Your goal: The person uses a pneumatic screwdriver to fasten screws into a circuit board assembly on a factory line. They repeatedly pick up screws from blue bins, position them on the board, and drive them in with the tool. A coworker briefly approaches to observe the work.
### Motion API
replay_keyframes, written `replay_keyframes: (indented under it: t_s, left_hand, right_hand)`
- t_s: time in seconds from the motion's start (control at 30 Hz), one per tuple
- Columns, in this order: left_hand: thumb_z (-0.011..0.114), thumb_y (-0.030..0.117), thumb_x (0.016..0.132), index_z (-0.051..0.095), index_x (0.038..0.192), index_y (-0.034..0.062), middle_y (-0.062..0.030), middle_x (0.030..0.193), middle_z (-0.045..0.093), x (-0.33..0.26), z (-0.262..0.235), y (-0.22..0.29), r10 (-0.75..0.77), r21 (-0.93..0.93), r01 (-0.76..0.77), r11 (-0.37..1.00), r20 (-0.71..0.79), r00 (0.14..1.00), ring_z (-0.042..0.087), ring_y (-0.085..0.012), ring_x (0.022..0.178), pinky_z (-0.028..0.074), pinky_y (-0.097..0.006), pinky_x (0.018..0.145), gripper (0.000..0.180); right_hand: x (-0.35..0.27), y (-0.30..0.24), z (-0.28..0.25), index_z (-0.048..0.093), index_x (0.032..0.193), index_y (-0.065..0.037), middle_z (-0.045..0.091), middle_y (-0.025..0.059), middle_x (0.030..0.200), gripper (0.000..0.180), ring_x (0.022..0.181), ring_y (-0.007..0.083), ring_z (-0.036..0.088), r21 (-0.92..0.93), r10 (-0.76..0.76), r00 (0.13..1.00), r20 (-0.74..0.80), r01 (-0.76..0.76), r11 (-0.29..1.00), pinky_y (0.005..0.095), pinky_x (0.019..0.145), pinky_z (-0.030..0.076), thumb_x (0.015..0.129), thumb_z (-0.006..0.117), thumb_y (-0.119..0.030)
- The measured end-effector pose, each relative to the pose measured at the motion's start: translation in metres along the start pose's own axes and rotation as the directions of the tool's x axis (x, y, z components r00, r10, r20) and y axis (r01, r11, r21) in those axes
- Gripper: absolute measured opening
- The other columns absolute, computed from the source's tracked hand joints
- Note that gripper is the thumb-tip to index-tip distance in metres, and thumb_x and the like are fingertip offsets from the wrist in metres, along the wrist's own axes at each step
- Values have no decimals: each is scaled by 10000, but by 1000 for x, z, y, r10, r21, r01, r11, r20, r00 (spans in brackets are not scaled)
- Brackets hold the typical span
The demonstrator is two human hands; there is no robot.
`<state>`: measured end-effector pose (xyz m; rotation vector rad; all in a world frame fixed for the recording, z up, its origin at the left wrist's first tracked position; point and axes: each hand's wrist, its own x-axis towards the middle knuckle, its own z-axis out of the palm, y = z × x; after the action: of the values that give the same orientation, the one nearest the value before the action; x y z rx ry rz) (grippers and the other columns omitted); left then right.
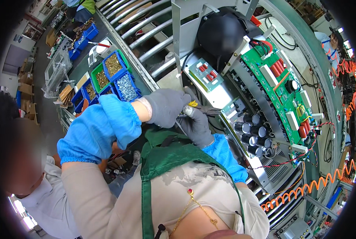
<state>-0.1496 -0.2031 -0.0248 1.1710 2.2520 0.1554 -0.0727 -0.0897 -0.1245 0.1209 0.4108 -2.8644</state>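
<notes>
My left hand (166, 107), in a grey glove, is closed in front of my apron, its fingertips meeting those of my right hand. A small yellow piece (192, 104) shows between the two hands; what the left fingers hold is hidden. My right hand (196, 126), also gloved in grey, is closed around a slim dark tool (209, 110) that looks like pliers, pointing right. Its tip is close to a metal chassis edge, beside a small circuit board (230, 110) and several black capacitors (258, 131). Blue sleeves cover both forearms.
A large green circuit board (279, 87) with red parts stands on the chassis to the right. Behind are a round black part (221, 34) and a roller conveyor (146, 32). Blue and green bins (127, 87) hold small hardware. A person (46, 191) is close at left; orange coiled hoses (317, 181) hang right.
</notes>
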Motion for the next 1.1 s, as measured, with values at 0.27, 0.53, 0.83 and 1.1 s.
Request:
replay_keyframes:
  t_s: [0.27,0.53,0.83,1.1]
  left_hand:
    - [586,61,599,473,1079,19,-170,941,534,5,-10,-4,20,1,-21,1000,85,996,570,-359,867,460,-421,750,495]
    - [612,84,628,498,1053,37,-153,944,576,-10,1,12,-63,66,71,995,-123,990,590,-332,888,479,-411,733,443]
    - [623,444,719,541,1011,49,-168,840,607,-26,4,9,-81,-207,56,977,-116,990,608,-346,799,476,-422,695,499]
    - [543,361,837,614,983,35,-143,927,630,-92,2,-54,26,-464,-59,884,-77,997,604,-285,837,460,-371,735,364]
  right_hand:
    - [2,-1,0,351,1288,-35,510,145,1155,516,1088,252,513,-17,11,1000,-16,-11,1000,416,961,403,795,501,-43]
    - [-1,10,-13,326,1322,-73,498,100,1194,567,1144,241,468,-82,-28,998,52,32,996,434,1012,341,796,530,-124]
    - [-22,6,-4,251,1371,-39,395,119,1310,658,1202,240,410,-336,7,1000,27,2,942,409,1006,331,830,502,-316]
    - [-22,3,-48,216,1375,-10,493,206,1194,816,1040,272,549,-642,310,924,222,-101,760,371,851,483,794,614,-421]
